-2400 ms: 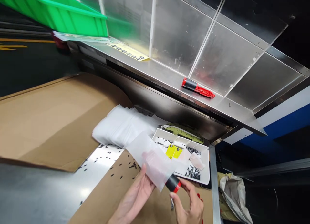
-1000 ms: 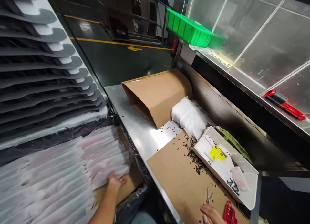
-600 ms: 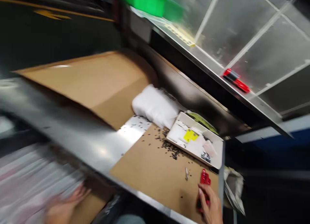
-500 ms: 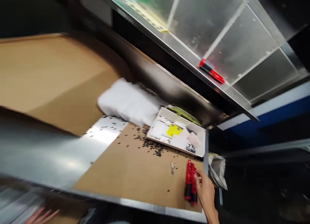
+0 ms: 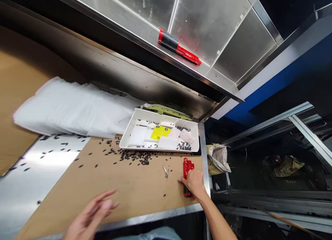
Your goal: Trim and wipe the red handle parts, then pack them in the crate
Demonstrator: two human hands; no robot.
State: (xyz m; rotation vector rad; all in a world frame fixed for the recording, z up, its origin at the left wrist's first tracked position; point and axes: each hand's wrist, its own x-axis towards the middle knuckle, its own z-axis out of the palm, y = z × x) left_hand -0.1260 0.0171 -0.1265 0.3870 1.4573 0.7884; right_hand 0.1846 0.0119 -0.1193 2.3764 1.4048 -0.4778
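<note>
My right hand (image 5: 194, 182) is closed around a red and black tool (image 5: 187, 164) at the right end of the brown cardboard sheet (image 5: 145, 198). Its palm and fingers cover the tool's middle; I cannot tell whether one or two tools lie under it. My left hand (image 5: 93, 212) hovers over the front of the cardboard, fingers stretched and apart, with nothing in it. Between the hands lies a small metal tool like tweezers or snips (image 5: 166, 171). Many small black parts (image 5: 135, 158) are scattered behind it.
A white tray (image 5: 159, 150) holds white packets, yellow labels and black parts. White sheets or bags (image 5: 75, 108) are piled at left. Another red and black tool (image 5: 178, 47) lies on the metal shelf (image 5: 124, 20) above. A paper bag (image 5: 219, 157) hangs past the right edge.
My left hand has come up from low at the left to above the cardboard. My right hand has closed over the red and black tool. The view has swung right.
</note>
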